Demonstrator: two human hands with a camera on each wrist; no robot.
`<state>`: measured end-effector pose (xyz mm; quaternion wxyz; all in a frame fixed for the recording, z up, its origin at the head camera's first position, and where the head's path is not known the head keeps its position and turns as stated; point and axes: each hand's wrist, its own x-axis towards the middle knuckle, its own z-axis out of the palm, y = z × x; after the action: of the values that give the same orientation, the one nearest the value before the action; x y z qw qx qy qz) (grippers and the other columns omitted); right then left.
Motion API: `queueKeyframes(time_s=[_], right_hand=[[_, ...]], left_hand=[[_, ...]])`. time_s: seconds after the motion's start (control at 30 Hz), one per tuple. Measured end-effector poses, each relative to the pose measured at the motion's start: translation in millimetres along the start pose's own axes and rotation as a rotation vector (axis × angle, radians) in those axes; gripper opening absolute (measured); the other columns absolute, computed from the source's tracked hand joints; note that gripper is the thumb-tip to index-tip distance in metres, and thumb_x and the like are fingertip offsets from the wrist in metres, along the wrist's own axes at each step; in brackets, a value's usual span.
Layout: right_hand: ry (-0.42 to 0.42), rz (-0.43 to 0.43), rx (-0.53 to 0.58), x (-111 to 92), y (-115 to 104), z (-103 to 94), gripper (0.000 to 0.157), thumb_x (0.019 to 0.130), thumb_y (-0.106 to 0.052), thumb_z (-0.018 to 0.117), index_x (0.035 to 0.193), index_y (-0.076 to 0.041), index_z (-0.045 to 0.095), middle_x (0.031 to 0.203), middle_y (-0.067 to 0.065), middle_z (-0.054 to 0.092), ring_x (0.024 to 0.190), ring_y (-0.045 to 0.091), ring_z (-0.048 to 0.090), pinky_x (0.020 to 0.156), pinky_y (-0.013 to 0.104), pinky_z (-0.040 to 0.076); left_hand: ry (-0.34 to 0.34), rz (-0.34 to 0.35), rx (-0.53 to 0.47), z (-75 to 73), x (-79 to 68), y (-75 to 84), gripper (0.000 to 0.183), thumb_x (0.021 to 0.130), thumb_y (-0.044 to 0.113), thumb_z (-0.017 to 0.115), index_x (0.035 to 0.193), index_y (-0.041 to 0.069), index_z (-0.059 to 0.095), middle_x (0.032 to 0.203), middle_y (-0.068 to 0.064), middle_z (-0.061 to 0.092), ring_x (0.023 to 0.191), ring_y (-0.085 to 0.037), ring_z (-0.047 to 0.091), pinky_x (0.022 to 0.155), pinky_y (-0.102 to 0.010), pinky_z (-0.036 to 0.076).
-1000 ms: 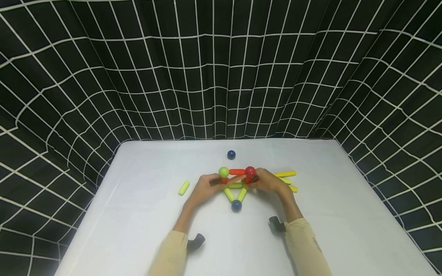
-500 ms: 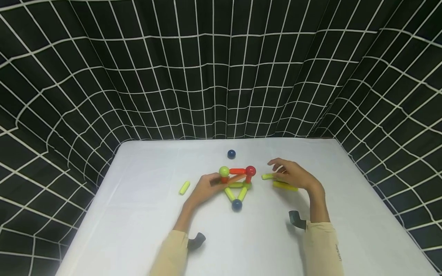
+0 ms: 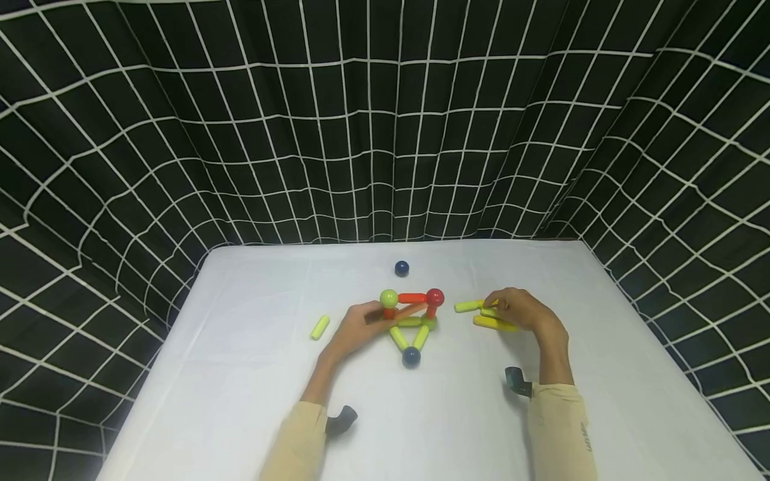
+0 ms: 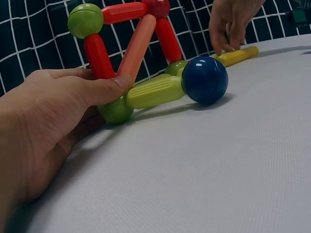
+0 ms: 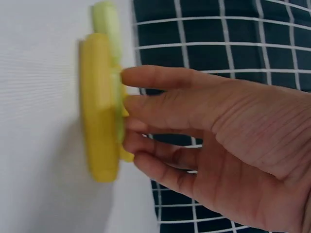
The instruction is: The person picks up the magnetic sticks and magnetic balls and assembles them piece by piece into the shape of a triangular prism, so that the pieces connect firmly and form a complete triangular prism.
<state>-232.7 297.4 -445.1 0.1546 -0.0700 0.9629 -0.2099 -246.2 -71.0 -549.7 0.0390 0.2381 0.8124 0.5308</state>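
Observation:
In the head view my left hand (image 3: 363,327) holds the near left corner of a ball-and-rod magnetic construction. Its thumb presses near the foot of a slanted orange rod (image 4: 137,51), beside an upright red rod (image 4: 98,56) and a green ball (image 4: 115,110). The top carries another green ball (image 3: 389,298) and a red ball (image 3: 435,297), joined by a red rod (image 3: 412,298). Green rods meet at a blue ball (image 3: 412,357) in front. My right hand (image 3: 525,310) reaches into loose rods, fingers extended around a yellow rod (image 5: 99,107) and green rod (image 5: 107,24); its fingertips are partly hidden.
A separate dark blue ball (image 3: 402,268) lies behind the construction. Left of my left hand lies a green rod (image 3: 320,327). A white cloth covers the table (image 3: 240,287), with a black grid-patterned curtain (image 3: 385,133) around the back and sides.
My right hand has left the construction, moved right to the loose rods and lowered its fingertips among them. The left hand has kept its hold in the same place.

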Motion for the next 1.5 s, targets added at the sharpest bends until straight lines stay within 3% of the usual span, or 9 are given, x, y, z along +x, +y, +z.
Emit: queueKeyframes(time_s=[0.17, 0.37, 0.47, 0.57, 0.73, 0.93, 1.1, 1.3, 1.5], right_hand=[[-0.019, 0.051, -0.031, 5.7, 3.1, 5.8, 0.029, 0.094, -0.003, 0.068, 0.122, -0.01, 0.072, 0.095, 0.012, 0.064, 0.086, 0.024, 0.056, 0.078, 0.039, 0.051], [-0.058, 0.108, -0.074, 3.3, 0.9, 7.3, 0.04, 0.095, -0.005, 0.064, 0.133, -0.016, 0.068, 0.113, 0.021, 0.067, 0.095, 0.029, 0.061, 0.086, 0.051, 0.057], [-0.082, 0.102, -0.05, 0.2, -1.8, 6.2, 0.044, 0.094, -0.005, 0.063, 0.135, -0.018, 0.066, 0.114, 0.02, 0.067, 0.095, 0.029, 0.06, 0.085, 0.05, 0.056], [-0.087, 0.026, -0.01, -3.6, -6.3, 3.1, 0.043, 0.093, -0.006, 0.065, 0.135, -0.017, 0.066, 0.11, 0.015, 0.066, 0.093, 0.026, 0.059, 0.083, 0.044, 0.055], [-0.102, -0.202, 0.048, -12.0, -21.4, -5.4, 0.036, 0.093, -0.007, 0.071, 0.127, -0.014, 0.064, 0.104, 0.009, 0.065, 0.093, 0.022, 0.058, 0.082, 0.036, 0.053], [-0.241, -0.424, 0.117, -21.8, -58.5, -7.4, 0.041, 0.09, -0.002, 0.071, 0.129, -0.013, 0.067, 0.096, 0.0, 0.065, 0.092, 0.016, 0.06, 0.085, 0.03, 0.055], [-0.325, -0.567, 0.092, -17.5, -96.8, 7.0, 0.032, 0.085, 0.002, 0.072, 0.111, -0.017, 0.072, 0.094, -0.006, 0.069, 0.087, 0.01, 0.061, 0.084, 0.03, 0.057], [-0.29, -0.649, 0.044, -6.2, -129.1, 33.1, 0.027, 0.083, 0.006, 0.074, 0.098, -0.016, 0.067, 0.101, -0.002, 0.068, 0.09, 0.012, 0.058, 0.08, 0.028, 0.056], [-0.303, -0.621, 0.026, -2.6, -137.4, 42.8, 0.028, 0.08, 0.01, 0.075, 0.097, -0.011, 0.068, 0.093, -0.004, 0.064, 0.09, 0.011, 0.059, 0.083, 0.025, 0.055]], left_hand=[[-0.004, 0.022, -0.001, 0.5, -0.1, 0.6, 0.031, 0.095, 0.026, 0.077, 0.125, 0.019, 0.074, 0.12, 0.0, 0.078, 0.121, -0.022, 0.07, 0.111, -0.045, 0.053], [-0.001, 0.017, 0.008, 0.1, -1.3, 0.2, 0.03, 0.095, 0.028, 0.077, 0.124, 0.02, 0.074, 0.119, 0.002, 0.078, 0.12, -0.02, 0.07, 0.11, -0.043, 0.054], [-0.004, 0.01, 0.01, 0.0, -1.5, 0.0, 0.031, 0.095, 0.029, 0.077, 0.125, 0.02, 0.074, 0.12, 0.002, 0.078, 0.121, -0.02, 0.07, 0.111, -0.044, 0.053], [-0.006, 0.004, 0.009, 0.0, -1.3, 0.6, 0.031, 0.095, 0.028, 0.077, 0.125, 0.021, 0.073, 0.122, 0.002, 0.077, 0.123, -0.02, 0.069, 0.112, -0.044, 0.052], [-0.005, -0.006, 0.003, -0.1, -0.9, 1.6, 0.029, 0.095, 0.027, 0.077, 0.124, 0.021, 0.073, 0.123, 0.002, 0.077, 0.123, -0.021, 0.069, 0.111, -0.044, 0.053], [0.003, 0.005, 0.014, -1.0, -1.9, 0.7, 0.03, 0.095, 0.027, 0.076, 0.124, 0.02, 0.073, 0.122, 0.001, 0.078, 0.121, -0.021, 0.07, 0.109, -0.044, 0.054], [0.007, 0.006, 0.011, -1.8, -2.0, 0.2, 0.03, 0.095, 0.028, 0.076, 0.124, 0.021, 0.073, 0.122, 0.001, 0.078, 0.122, -0.021, 0.07, 0.11, -0.043, 0.054], [0.006, 0.018, -0.015, -1.2, -1.0, 1.2, 0.028, 0.095, 0.025, 0.076, 0.122, 0.02, 0.074, 0.121, 0.0, 0.078, 0.123, -0.021, 0.07, 0.113, -0.044, 0.052], [0.003, 0.044, -0.01, -1.0, -0.8, 2.3, 0.029, 0.097, 0.026, 0.075, 0.125, 0.021, 0.073, 0.124, 0.001, 0.078, 0.126, -0.022, 0.069, 0.115, -0.046, 0.05]])
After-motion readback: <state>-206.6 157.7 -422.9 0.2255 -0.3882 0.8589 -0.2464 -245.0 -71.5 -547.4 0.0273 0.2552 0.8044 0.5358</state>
